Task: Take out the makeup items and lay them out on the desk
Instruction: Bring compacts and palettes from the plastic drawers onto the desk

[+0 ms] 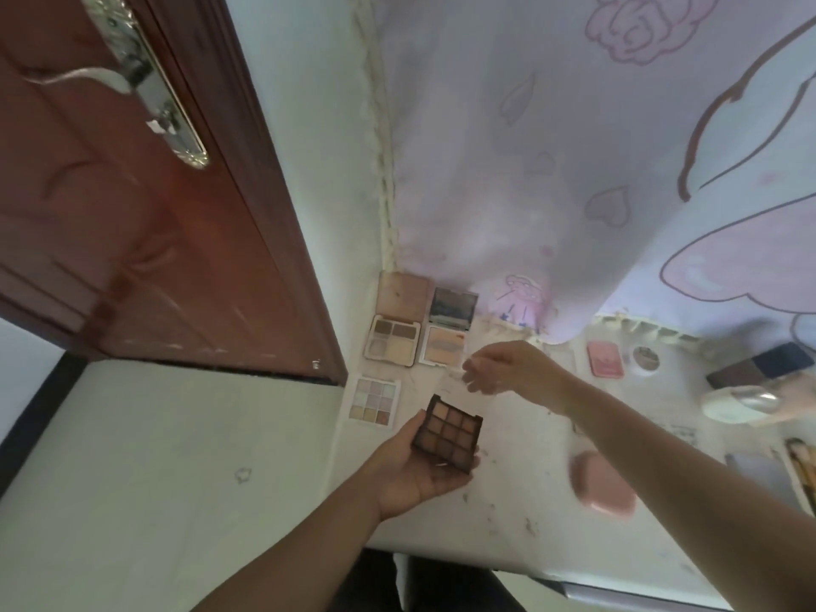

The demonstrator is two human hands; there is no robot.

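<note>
1. Lying in the upturned palm of the left hand is a dark brown nine-pan eyeshadow palette, its fingers curling up round its near edge and the thumb sitting along its left side; the palette is hovering just above the desk's left part.
2. Reaching out over the desk, the right hand is hanging with loosely spread fingers; a thin clear piece seems to be showing at its fingertips, but blur is making it impossible to tell whether anything is being pinched.
3. Lying flat on the desk just left of the held palette is a pale nine-pan palette.
4. Sitting behind it, against the wall, are an open four-pan palette with its lid up and, just to its right, an open compact with a mirror.
5. Resting on the desk's near right part is a pink oval case, well apart from both hands.
6. Lying farther back on the right are a small pink rectangular case and, just beside it, a small round pot.
7. Hanging behind the desk is a lilac printed cloth, with a brown door standing at the left.
</note>
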